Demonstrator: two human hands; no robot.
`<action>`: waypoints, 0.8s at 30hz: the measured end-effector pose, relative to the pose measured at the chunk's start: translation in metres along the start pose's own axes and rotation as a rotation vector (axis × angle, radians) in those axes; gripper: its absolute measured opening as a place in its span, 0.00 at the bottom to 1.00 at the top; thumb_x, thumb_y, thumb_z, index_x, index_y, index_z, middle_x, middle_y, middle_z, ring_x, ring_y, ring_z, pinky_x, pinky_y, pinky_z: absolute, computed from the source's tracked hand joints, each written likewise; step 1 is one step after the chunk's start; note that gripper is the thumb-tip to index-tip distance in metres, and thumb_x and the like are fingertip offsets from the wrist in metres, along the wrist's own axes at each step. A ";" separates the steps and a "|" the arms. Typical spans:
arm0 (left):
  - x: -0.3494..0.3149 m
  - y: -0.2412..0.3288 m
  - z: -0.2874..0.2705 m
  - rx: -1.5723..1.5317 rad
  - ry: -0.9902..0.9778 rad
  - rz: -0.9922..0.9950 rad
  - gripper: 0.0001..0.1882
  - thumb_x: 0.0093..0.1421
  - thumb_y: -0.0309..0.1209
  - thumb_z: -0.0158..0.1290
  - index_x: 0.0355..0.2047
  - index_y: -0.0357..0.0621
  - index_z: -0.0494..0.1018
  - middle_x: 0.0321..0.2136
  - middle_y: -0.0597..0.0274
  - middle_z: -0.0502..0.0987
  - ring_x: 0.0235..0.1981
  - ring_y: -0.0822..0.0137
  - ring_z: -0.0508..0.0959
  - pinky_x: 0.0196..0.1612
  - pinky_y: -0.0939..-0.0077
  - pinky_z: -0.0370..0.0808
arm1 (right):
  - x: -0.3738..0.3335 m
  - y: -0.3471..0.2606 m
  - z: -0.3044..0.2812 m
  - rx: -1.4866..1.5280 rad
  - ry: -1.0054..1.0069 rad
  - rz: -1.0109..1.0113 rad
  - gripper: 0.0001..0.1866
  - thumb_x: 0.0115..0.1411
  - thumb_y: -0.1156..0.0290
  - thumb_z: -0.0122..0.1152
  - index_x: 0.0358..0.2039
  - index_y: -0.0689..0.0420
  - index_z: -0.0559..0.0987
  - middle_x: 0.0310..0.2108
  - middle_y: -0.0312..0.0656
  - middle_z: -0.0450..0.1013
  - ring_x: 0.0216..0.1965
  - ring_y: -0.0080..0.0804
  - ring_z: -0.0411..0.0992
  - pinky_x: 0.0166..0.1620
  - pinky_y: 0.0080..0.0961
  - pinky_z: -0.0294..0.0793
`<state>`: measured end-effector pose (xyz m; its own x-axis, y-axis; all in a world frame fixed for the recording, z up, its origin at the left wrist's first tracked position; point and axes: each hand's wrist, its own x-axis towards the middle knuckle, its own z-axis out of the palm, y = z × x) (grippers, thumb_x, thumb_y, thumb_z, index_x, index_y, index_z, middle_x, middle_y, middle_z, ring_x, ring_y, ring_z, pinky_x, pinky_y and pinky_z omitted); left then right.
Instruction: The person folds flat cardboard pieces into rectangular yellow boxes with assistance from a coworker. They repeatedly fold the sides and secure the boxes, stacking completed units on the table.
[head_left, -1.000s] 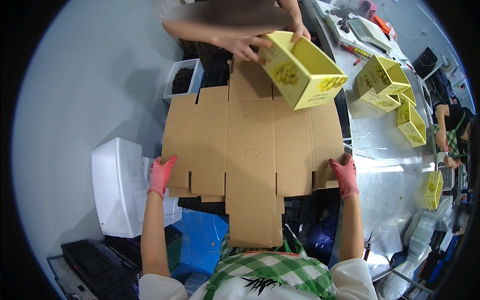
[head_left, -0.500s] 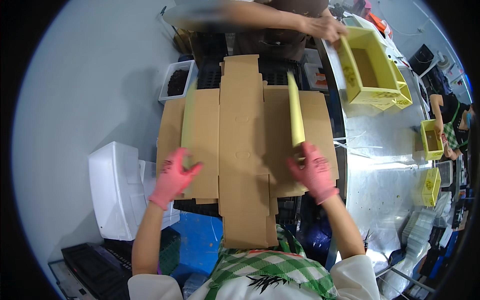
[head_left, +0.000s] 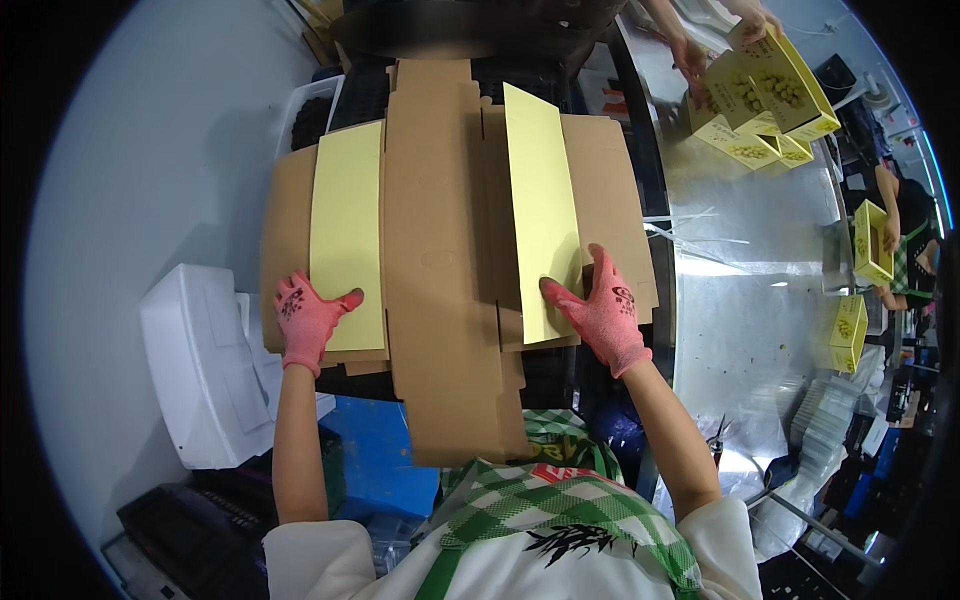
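Placing yellow card strips seems the step in hand: the smooth left strip (head_left: 347, 230) lies just inside the left edge of the creased brown cardboard (head_left: 430, 270), the right strip (head_left: 545, 220) farther in from its right edge. The pink-gloved left hand (head_left: 306, 318) and right hand (head_left: 610, 318) spread, thumbs on strips, seemingly gripping nothing; squaring calls for light pressure

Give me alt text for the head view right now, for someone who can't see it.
A person's pink-gloved left hand touches one yellow panel, and the right hand another yellow panel, both over an unfolded brown cardboard sheet. At right, a metal table holds yellow boxes, with another person's hands at the far ones.
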<state>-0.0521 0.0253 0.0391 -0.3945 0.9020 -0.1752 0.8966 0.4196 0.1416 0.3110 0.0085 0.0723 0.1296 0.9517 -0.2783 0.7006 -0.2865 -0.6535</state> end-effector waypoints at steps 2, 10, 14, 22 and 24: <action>-0.002 0.004 0.000 -0.114 -0.018 -0.051 0.42 0.40 0.52 0.67 0.48 0.36 0.65 0.48 0.47 0.68 0.55 0.50 0.62 0.59 0.59 0.61 | 0.004 -0.007 -0.003 0.031 -0.085 0.069 0.48 0.49 0.49 0.69 0.58 0.68 0.57 0.55 0.60 0.63 0.57 0.51 0.63 0.59 0.37 0.64; 0.015 0.023 -0.036 -0.580 -0.107 0.024 0.42 0.44 0.31 0.66 0.59 0.42 0.59 0.50 0.50 0.67 0.42 0.53 0.75 0.43 0.66 0.75 | 0.036 -0.044 0.002 0.259 -0.174 -0.001 0.44 0.47 0.68 0.66 0.62 0.57 0.55 0.50 0.54 0.67 0.46 0.43 0.71 0.48 0.33 0.71; -0.013 0.096 -0.051 -0.001 0.292 0.435 0.42 0.44 0.33 0.63 0.60 0.49 0.58 0.55 0.49 0.65 0.45 0.51 0.75 0.43 0.61 0.76 | 0.033 -0.082 0.038 -0.063 0.105 -0.235 0.40 0.50 0.71 0.60 0.63 0.54 0.55 0.56 0.54 0.59 0.46 0.46 0.71 0.44 0.35 0.72; 0.040 0.055 -0.095 -0.311 -0.675 1.047 0.34 0.40 0.41 0.67 0.47 0.42 0.69 0.60 0.53 0.57 0.58 0.49 0.61 0.59 0.63 0.63 | 0.051 -0.080 0.041 0.095 -0.200 -0.956 0.22 0.52 0.75 0.57 0.49 0.56 0.70 0.62 0.52 0.54 0.48 0.51 0.68 0.50 0.38 0.71; 0.052 0.043 -0.099 -0.336 -0.811 1.157 0.35 0.39 0.40 0.68 0.48 0.42 0.69 0.61 0.51 0.54 0.60 0.47 0.57 0.60 0.63 0.62 | 0.047 -0.069 0.016 -0.020 -0.348 -1.016 0.22 0.50 0.75 0.58 0.48 0.54 0.70 0.63 0.48 0.54 0.48 0.49 0.68 0.49 0.38 0.71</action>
<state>-0.0543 0.1002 0.1328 0.8248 0.4894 -0.2833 0.4950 -0.3827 0.7800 0.2573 0.0717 0.0930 -0.7251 0.6584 0.2017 0.3795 0.6265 -0.6808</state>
